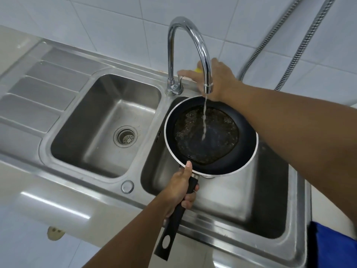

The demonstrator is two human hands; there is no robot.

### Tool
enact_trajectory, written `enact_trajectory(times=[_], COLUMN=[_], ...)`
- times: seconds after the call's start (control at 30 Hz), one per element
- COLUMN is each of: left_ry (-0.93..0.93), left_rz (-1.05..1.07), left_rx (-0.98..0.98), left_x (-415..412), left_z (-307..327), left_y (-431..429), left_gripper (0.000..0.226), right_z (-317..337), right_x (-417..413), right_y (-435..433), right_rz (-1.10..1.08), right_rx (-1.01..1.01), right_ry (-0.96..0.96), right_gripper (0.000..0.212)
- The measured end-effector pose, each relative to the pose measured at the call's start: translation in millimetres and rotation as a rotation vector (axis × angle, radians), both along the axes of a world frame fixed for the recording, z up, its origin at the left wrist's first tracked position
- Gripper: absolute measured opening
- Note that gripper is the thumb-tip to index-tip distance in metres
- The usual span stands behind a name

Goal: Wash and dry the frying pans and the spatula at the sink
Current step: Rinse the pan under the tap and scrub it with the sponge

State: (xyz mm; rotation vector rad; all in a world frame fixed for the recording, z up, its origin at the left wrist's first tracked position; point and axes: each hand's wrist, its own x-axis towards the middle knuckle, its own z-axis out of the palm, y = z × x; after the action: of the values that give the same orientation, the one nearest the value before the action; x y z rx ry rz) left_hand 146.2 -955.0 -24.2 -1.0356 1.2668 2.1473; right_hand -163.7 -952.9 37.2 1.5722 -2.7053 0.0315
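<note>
The steel double sink (162,113) fills most of the frame. Over its right basin, at the centre, the black frying pan (218,147) is held level, with water pooled inside. The chrome faucet (190,29) curves above it, and a thin water stream (204,120) falls into the pan. The right hand (220,80), upper centre, stretches straight fingers to the faucet lever (180,79) and holds nothing. The left hand (181,190), lower centre, is wrapped tightly around the pan handle (173,225).

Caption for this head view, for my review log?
Left hand holds a black frying pan under the running faucet; right hand reaches for the tap lever.
</note>
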Motion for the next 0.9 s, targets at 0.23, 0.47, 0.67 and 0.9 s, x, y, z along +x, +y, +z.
enact_trajectory(times=[0.23,0.47,0.67,0.9], left_ry=[0.012,-0.021,-0.031,-0.043], left_rz=[-0.017,-0.039,0.035,-0.025], left_rx=[-0.047,-0.028,-0.027,-0.072], left_x=[0.0,3.8,-6.2,1.2], left_z=[8.1,11.2,17.9,16.9], left_y=[0.8,9.5,11.6,14.7], left_gripper=[0.061,0.085,0.087,0.085], right_z=[-22.1,-68.7,-50.8,-39.0], right_x=[77.6,116.7,129.3,73.7], right_y=[58.6,78.0,129.4,166.4], right_rz=[-0.243,0.024,-0.013,-0.178], right_rx=[-0.232,-0.149,-0.130,0.118], right_ry=[-0.224,-0.541,-0.586,-0.288], right_gripper=[0.049,0.036,0.012,0.011])
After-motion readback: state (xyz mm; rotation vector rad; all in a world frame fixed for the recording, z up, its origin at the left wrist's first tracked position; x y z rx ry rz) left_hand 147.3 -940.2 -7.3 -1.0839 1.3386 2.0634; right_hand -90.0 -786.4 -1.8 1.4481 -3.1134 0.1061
